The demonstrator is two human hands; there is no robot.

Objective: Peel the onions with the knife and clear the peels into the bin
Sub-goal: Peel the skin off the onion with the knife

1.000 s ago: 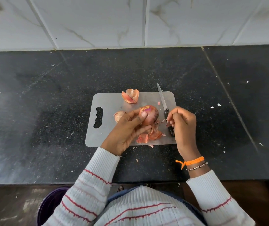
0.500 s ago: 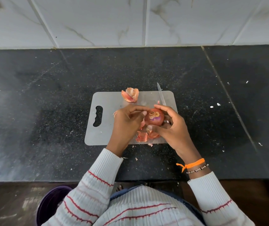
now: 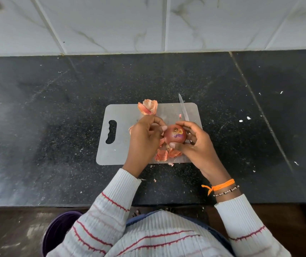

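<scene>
A red onion [image 3: 174,135] is held above the grey cutting board [image 3: 122,127]. My right hand [image 3: 196,145] grips it from the right, thumb below and fingers over the top. My left hand [image 3: 144,138] is beside it on the left, fingertips curled at the onion's skin. The knife [image 3: 183,108] lies on the board's right side, blade pointing away, its handle hidden behind my right hand. Loose peels [image 3: 148,107] lie at the board's far edge, and more peels [image 3: 164,154] sit under my hands.
The board sits on a black stone counter [image 3: 55,127] with small peel scraps scattered about. A white tiled wall [image 3: 148,23] runs behind. A purple bin [image 3: 57,230] stands on the floor at lower left, below the counter edge.
My right hand let go of the knife on the board and took hold of the onion. My left hand shifted from gripping the onion to picking at its left side.
</scene>
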